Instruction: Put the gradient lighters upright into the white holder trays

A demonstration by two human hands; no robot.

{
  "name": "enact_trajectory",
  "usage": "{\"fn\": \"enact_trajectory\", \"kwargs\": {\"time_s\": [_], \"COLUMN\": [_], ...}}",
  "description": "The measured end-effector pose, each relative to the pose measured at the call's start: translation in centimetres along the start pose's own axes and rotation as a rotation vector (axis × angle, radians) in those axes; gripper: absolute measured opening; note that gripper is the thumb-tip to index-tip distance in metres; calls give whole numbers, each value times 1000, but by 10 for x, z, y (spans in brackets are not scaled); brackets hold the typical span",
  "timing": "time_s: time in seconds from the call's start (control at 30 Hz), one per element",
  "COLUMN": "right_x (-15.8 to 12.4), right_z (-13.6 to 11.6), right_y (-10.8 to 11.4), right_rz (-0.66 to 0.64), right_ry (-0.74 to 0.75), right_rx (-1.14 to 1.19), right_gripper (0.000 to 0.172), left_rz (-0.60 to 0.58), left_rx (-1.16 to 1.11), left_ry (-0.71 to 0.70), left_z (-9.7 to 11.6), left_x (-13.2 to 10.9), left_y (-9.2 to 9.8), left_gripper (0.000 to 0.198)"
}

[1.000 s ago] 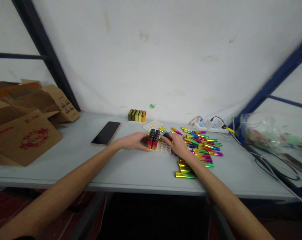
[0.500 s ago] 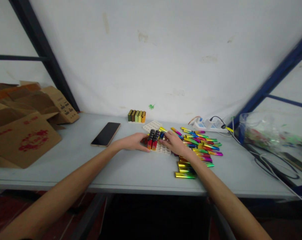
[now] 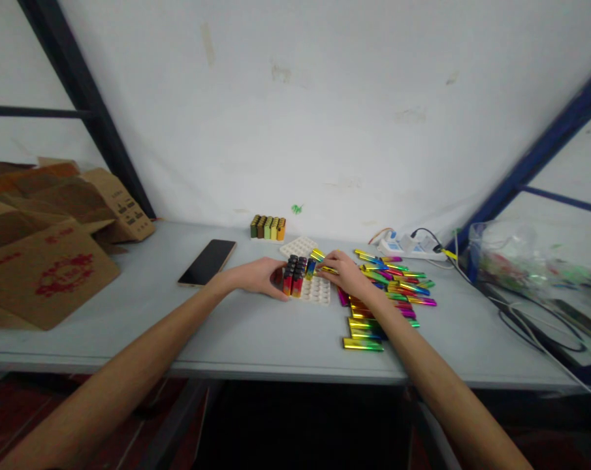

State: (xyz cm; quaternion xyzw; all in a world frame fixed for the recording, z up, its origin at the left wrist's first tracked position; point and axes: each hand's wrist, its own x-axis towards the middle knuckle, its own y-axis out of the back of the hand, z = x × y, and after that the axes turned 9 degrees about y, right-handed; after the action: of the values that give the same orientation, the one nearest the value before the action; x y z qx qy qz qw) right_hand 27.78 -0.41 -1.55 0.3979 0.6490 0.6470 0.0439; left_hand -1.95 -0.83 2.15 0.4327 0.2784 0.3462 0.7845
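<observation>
A white tray with round holes lies in the middle of the grey table. Several red and orange lighters stand upright in its left part. My left hand rests against the left side of the tray, fingers curled against the standing lighters. My right hand reaches over the tray's right side and pinches a yellow lighter near the standing ones. A pile of shiny coloured lighters lies on the table under and to the right of my right arm.
A second white tray lies behind the first. A row of green and yellow lighters stands near the wall. A phone lies at left, cardboard boxes beyond it. A power strip, cables and a plastic bag are at right.
My right hand set a dark lighter down into the tray beside the standing ones, then shifted back a little and closed on a yellow lighter. My left hand stayed at the tray.
</observation>
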Motion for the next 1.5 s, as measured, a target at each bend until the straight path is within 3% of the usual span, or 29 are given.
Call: {"fn": "enact_trajectory", "kwargs": {"time_s": [0.27, 0.47, 0.63, 0.73, 0.83, 0.93, 1.17, 1.3, 1.5], "right_x": [10, 5, 0, 1, 3, 5, 4, 3, 3], "right_z": [0, -3, -2, -4, -8, -11, -19, -19, -18], "right_y": [6, 12, 18, 22, 25, 26, 25, 22, 21], "right_rz": [-55, 53, 324, 380, 379, 362, 432, 457, 389], "right_ry": [-100, -264, -363, -377, -420, -423, -440, -467, -427], "right_rx": [123, 169, 609, 868, 981, 975, 796, 754, 621], "right_gripper": [14, 10, 36, 55, 50, 42, 52, 44, 55], "left_rz": [-17, -24, 0, 30, 53, 55, 65, 58, 52], "left_rx": [5, -37, -38, -50, -56, -52, -20, -30, -60], "left_ry": [2, 16, 18, 19, 16, 6, -1, 6, -2], "left_z": [5, 7, 6, 3, 1, -1, -1, 0, 0], "left_x": [-4, -6, -5, -2, 0, 1, 1, 1, 0], "left_y": [2, 2, 0, -4, -8, -9, -8, -8, -8], "left_gripper": [64, 64, 63, 66, 70, 70, 69, 69, 69]}}
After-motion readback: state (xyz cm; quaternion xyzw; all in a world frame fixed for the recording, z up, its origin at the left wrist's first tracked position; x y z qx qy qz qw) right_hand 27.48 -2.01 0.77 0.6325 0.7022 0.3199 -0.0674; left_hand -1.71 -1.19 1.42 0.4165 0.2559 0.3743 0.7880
